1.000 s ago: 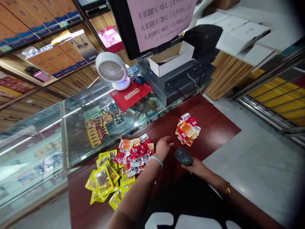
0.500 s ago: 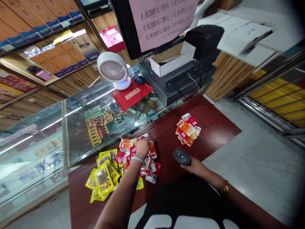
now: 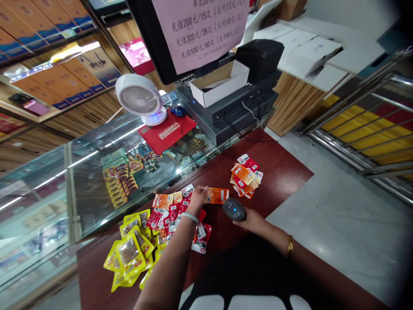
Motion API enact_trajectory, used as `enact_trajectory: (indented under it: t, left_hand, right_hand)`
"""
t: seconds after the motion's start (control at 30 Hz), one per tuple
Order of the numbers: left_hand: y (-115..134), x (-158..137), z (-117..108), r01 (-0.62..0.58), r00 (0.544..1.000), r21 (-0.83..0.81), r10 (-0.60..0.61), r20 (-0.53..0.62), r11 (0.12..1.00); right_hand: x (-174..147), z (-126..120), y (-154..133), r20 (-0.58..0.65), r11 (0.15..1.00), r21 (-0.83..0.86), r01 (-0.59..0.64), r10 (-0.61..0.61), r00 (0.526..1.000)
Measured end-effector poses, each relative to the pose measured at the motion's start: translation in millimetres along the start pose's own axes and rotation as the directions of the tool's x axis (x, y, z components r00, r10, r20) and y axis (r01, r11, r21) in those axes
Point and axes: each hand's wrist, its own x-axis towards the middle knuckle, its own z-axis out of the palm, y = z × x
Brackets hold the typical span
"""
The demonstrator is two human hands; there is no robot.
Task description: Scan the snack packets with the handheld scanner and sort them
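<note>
left hand [image 3: 198, 199] has moved right, pinching orange packet [image 3: 218, 196]; likely light, slippery; hold its edge; right hand [image 3: 250, 220] grips scanner [image 3: 234, 209].

Black shirt [image 3: 237, 269], white print [image 3: 256, 302]
Left of the shirt, a pale bangle [image 3: 191, 216]; right of it, a gold bracelet [image 3: 290, 245].

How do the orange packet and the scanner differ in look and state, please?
The orange packet is flat and rectangular, while the scanner is thick and rounded. The orange packet is bright and printed; the scanner is dark, with a small blue light showing. The orange packet is held by one end in the left hand, the scanner in the right hand. Both are held over the reddish-brown table.
</note>
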Motion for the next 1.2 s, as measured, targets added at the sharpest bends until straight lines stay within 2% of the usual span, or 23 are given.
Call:
enact_trajectory:
  t: [0.17, 0.37, 0.5, 0.57, 0.63, 0.7, 0.8, 0.87, 0.9, 0.97, 1.03, 1.1, 1.13, 1.2]
  left_hand:
    - [0, -7, 19, 0.206, 0.973, -0.299, -0.164, 0.159, 0.932]
    - [-11, -4, 29, 0.190, 0.981, -0.379, -0.159, 0.112, 0.906]
    - [-2, -1, 37, 0.253, 0.967, -0.459, -0.205, 0.153, 0.852]
    - [11, -1, 50, 0.256, 0.964, -0.512, -0.180, 0.194, 0.820]
    - [26, 0, 67, 0.222, 0.964, -0.547, -0.100, 0.245, 0.807]
    - [37, 0, 78, 0.157, 0.961, -0.520, -0.008, 0.276, 0.840]
    - [38, -2, 69, -0.035, 0.977, -0.293, 0.095, 0.193, 0.955]
    - [29, -9, 41, -0.158, 0.981, -0.017, 0.158, 0.107, 0.987]
    - [23, -15, 23, -0.197, 0.979, 0.145, 0.187, 0.077, 0.970]
    - [11, -32, -17, -0.201, 0.971, 0.477, 0.237, -0.016, 0.856]
    - [2, -54, -53, -0.097, 0.948, 0.746, 0.288, -0.132, 0.659]
    - [-4, -75, -76, 0.036, 0.935, 0.877, 0.293, -0.198, 0.480]
    - [-6, -84, -82, 0.082, 0.937, 0.905, 0.276, -0.212, 0.418]
    - [-12, -95, -87, 0.136, 0.946, 0.928, 0.232, -0.225, 0.347]
  right_hand:
    - [6, 8, -5, 0.028, 0.999, 0.005, 0.040, -0.041, 0.999]
    - [6, 6, -9, -0.003, 0.999, -0.012, 0.052, -0.052, 0.999]
    - [4, 3, -4, 0.003, 1.000, -0.007, -0.013, 0.013, 1.000]
    - [3, 3, 3, 0.017, 0.998, 0.007, -0.068, 0.068, 0.998]
    - [3, 5, 9, 0.012, 0.996, 0.007, -0.089, 0.089, 0.996]
    - [3, 6, 13, 0.015, 0.994, 0.001, -0.105, 0.105, 0.994]
    - [4, 6, 11, 0.022, 0.994, -0.005, -0.111, 0.111, 0.994]
    - [4, 4, 8, 0.003, 0.998, -0.014, -0.069, 0.069, 0.998]
    - [4, 3, 8, -0.008, 0.999, -0.017, -0.045, 0.045, 0.999]
    - [4, 1, 8, -0.005, 1.000, -0.016, -0.014, 0.014, 1.000]
    - [4, 1, 11, 0.016, 1.000, -0.009, 0.008, -0.007, 1.000]
    - [5, 3, 14, 0.040, 0.999, -0.006, 0.033, -0.033, 0.999]
    - [5, 5, 15, 0.057, 0.999, -0.007, 0.046, -0.045, 0.997]
    - [7, 10, 14, 0.087, 0.998, -0.009, 0.070, -0.069, 0.994]
